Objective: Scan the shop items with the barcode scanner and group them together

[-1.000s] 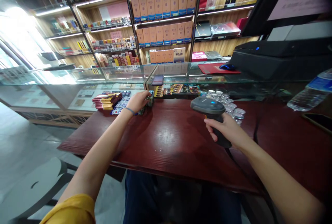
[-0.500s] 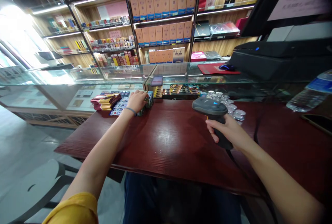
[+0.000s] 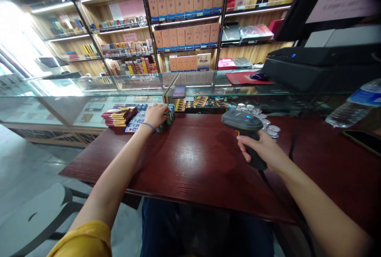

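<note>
Head view: right hand (image 3: 262, 145) closed around scanner (image 3: 242, 120); left hand (image 3: 157, 114) half-curled over packs (image 3: 171, 113) near table's far edge (image 3: 202, 117), hold unclear.

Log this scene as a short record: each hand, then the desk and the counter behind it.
Left hand: at the green packs; grip unclear
Right hand: wrapped around a dark scanner, blue light showing
Desk, left: stacked red-and-gold packets beside blue-and-white packs
Desk, right: small clear containers behind the scanner
Glass counter: dark mouse on a red mat
</note>
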A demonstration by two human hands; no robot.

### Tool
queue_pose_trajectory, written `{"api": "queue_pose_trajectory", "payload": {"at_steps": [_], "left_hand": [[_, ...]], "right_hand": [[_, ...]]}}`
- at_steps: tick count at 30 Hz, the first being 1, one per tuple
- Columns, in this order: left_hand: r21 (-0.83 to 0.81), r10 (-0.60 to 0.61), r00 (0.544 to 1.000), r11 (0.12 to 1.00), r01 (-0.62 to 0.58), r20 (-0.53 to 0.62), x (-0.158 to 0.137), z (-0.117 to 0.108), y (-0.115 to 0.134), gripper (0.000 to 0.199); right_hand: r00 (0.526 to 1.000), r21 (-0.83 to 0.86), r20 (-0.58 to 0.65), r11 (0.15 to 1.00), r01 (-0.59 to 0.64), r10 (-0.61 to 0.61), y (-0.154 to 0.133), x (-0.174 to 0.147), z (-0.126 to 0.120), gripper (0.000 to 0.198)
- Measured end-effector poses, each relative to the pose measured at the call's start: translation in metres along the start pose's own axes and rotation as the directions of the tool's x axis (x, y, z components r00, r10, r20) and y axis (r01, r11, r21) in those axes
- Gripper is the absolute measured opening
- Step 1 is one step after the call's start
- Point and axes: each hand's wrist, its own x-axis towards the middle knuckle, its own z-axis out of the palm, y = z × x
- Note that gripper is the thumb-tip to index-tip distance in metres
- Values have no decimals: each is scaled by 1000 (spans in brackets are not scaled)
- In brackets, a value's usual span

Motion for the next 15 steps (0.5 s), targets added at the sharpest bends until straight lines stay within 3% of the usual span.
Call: {"api": "queue_pose_trajectory", "payload": {"at_steps": [8,11,15], "left_hand": [[-91,-4,1000,996,2,-22,1,-9,5,31],[-172,73,989,981,-95,-127,5,-15,25,33],[-316,215,945,904,-288,-247,17,-16,69,31]], "right_hand": [[998,75,-42,996,41,-38,0,2,-4,28],[994,98,-96,994,57,-47,-6,1,-11,28],[974,137,-204,982,130,-101,-14,1,-20,27]]}}
